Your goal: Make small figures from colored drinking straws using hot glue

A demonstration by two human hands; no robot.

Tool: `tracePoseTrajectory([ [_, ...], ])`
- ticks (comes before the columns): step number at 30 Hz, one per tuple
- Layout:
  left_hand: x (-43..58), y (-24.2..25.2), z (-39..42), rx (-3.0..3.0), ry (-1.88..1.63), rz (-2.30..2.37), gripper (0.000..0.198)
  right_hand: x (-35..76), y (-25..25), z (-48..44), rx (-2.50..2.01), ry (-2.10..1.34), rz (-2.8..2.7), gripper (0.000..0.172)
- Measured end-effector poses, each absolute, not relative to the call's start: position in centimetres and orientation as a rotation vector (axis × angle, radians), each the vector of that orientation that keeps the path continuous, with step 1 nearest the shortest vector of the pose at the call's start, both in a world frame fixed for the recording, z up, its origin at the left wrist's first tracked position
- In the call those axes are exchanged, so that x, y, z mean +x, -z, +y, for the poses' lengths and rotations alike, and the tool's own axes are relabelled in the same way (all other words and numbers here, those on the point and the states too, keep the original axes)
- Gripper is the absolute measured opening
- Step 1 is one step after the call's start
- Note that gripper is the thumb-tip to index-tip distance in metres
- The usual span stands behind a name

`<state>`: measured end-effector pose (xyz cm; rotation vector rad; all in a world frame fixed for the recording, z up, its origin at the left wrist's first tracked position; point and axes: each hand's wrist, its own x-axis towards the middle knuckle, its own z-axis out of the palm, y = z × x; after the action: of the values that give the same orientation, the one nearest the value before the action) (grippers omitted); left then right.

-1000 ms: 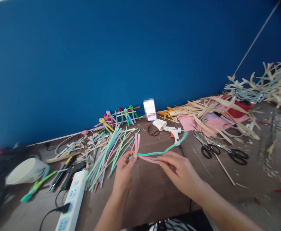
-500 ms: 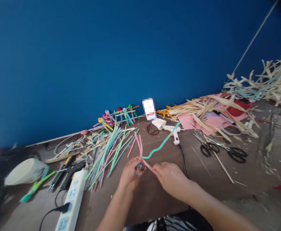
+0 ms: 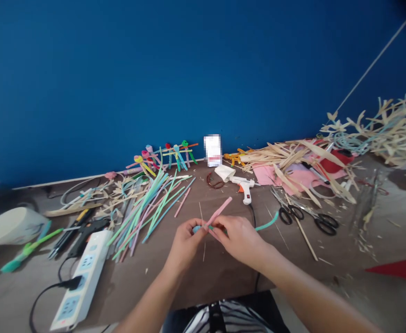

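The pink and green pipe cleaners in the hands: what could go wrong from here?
The join between the pink pipe cleaner and green pipe cleaner could slip, because the left hand and right hand seem only to pinch it. The green end might also catch on the black-handled scissors. The hot glue gun is close; if hot, it could burn a hand.

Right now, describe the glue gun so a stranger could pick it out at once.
From the blue wall, drop to the brown tabletop, just beyond the right hand holding a pink strip. There lies a white hot glue gun with an orange trigger. It sits between the pastel strips and the black-handled scissors, and a black cord trails from it.
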<state>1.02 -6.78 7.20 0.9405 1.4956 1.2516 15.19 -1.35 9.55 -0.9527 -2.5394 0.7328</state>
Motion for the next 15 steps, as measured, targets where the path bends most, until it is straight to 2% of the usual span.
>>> tracePoseTrajectory([
  [2,0.9,-7.1,-6.8,0.992,-1.220,1.551,0.014,15.2,-9.2,-1.5,-1.002,-0.726,-2.570,0.015],
  [9,0.7,-6.7,-6.0,1.142,-1.046,1.694,0.016,14.8,-8.9,-2.5,-1.024,-0.251,-2.830,0.019],
  [15,0.5,-6.9,-5.8,1.234,-0.931,1.706,0.017,14.9,-9.0,-1.7,-0.973,-0.196,-2.902,0.016],
])
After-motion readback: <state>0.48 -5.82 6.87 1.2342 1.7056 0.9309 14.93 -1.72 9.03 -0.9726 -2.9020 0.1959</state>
